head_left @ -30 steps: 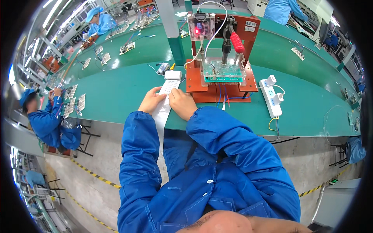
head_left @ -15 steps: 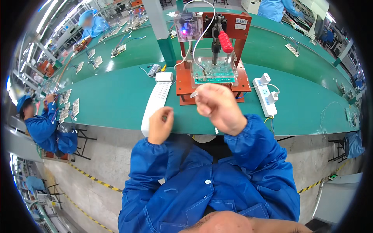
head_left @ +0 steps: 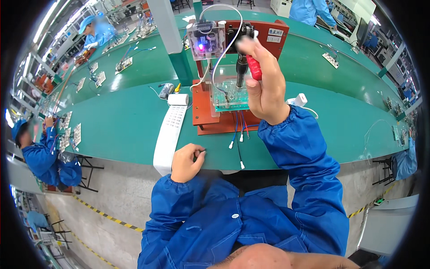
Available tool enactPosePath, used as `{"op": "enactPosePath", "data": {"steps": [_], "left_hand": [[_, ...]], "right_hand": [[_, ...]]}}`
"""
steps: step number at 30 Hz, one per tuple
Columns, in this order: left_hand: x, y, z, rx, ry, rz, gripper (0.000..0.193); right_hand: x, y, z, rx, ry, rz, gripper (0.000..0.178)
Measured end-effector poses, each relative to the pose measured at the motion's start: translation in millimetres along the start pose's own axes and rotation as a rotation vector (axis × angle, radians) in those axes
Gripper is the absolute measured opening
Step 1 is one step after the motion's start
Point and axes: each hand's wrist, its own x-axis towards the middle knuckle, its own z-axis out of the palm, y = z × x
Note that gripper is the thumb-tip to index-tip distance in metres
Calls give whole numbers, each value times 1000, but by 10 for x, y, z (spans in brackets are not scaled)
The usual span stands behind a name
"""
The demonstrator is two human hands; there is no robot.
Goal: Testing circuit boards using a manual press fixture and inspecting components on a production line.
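Ahead of me stands a red test fixture (head_left: 206, 121) with a toggle clamp, whose red handle (head_left: 254, 68) sits against my right hand (head_left: 271, 85). The fingers curl round the handle; their tips are blurred, and a small white bit shows beside them. Beneath the clamp, a green circuit board (head_left: 219, 107) lies under a clear plate, partly hidden by that hand. Near the table's front edge rests my left hand (head_left: 187, 162), fingers curled together. Something thin and dark pokes out at its fingertips, too small to name. Left of the fixture, a white label roll (head_left: 178, 100) trails its strip.
Wires with white connectors (head_left: 242, 165) hang from the fixture toward the front edge. A clear box (head_left: 206, 42) with a lit light is mounted at its upper left. Behind my right sleeve is a white power strip (head_left: 298, 99). Co-workers (head_left: 38, 148) sit along other benches.
My right hand has risen from before the board to the clamp's red handle. My left hand has lowered slightly to the table edge. The hanging wires have come into sight.
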Motion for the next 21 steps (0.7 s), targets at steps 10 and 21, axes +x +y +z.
{"op": "enactPosePath", "data": {"steps": [10,21], "left_hand": [[22,11,8,-47,13,12,12],[15,24,-33,-157,-28,-25,11]], "right_hand": [[130,323,80,-137,149,-274,49],[1069,725,-132,-409,19,604,59]]}}
